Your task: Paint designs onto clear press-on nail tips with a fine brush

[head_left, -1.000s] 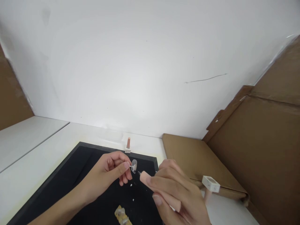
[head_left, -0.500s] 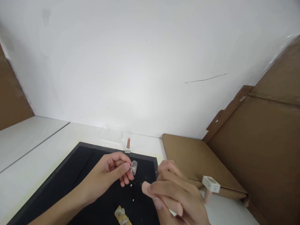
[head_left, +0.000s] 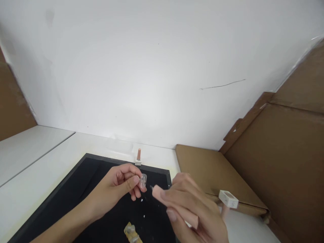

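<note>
White surface (head_left: 43, 179) at left, with the black mat (head_left: 83, 182) on it, reaching under both hands. Left hand (head_left: 124, 180): thumb and forefinger pinched on the clear piece (head_left: 143, 181), held above the mat just past the thumb tip; exact contact hidden by the fingers. Near side, yellow lump (head_left: 133, 233) on the mat. Far side, white holder (head_left: 138, 162) at the mat's edge, pink peg (head_left: 139, 154) upright on it. White flecks (head_left: 142, 200) lie on the mat.

Pink tool (head_left: 188, 216): dark tip (head_left: 151, 187) points left at the clear piece, just beside it, apart. Right hand (head_left: 198, 206): thumb and fingers pinched round the tool. Further right, white block (head_left: 228, 199), support not visible; cardboard (head_left: 207, 168) beyond.

Handling, judged: the clear piece looks small and slick. Best gripped at one end, broad side free, left wrist braced. Any tip contact should be light; turn the piece, not the tool. Hard pressure could twist it loose.
</note>
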